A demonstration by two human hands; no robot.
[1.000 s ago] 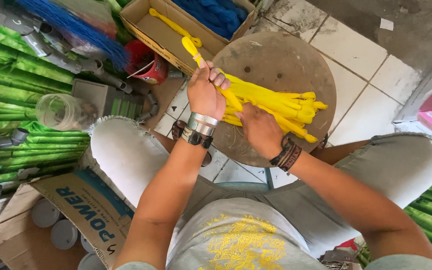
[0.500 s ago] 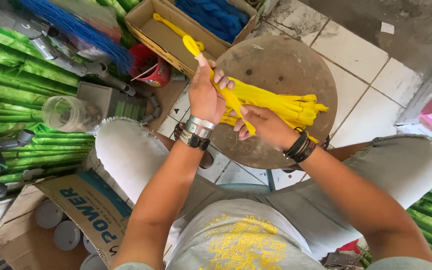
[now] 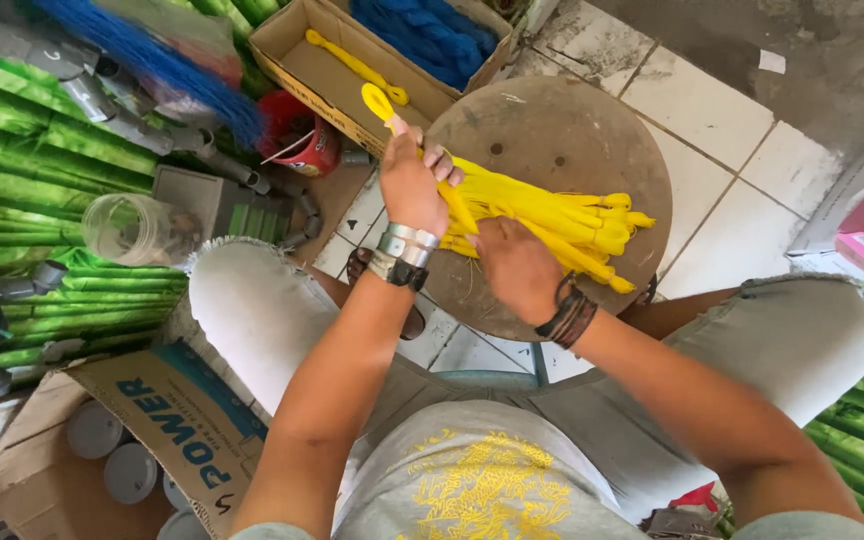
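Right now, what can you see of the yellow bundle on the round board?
The yellow bundle is many bright, glossy strips, plastic by the look, lying flat on the round wooden board, loose ends fanned toward its right side. The left hand closes on one end, a looped strip poking out above it; the right hand presses from the near side.

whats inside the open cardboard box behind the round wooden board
In the cardboard box lies one yellow strand piece on its bare bottom. The left hand and a raised yellow loop cover its near corner, so nothing shows there.
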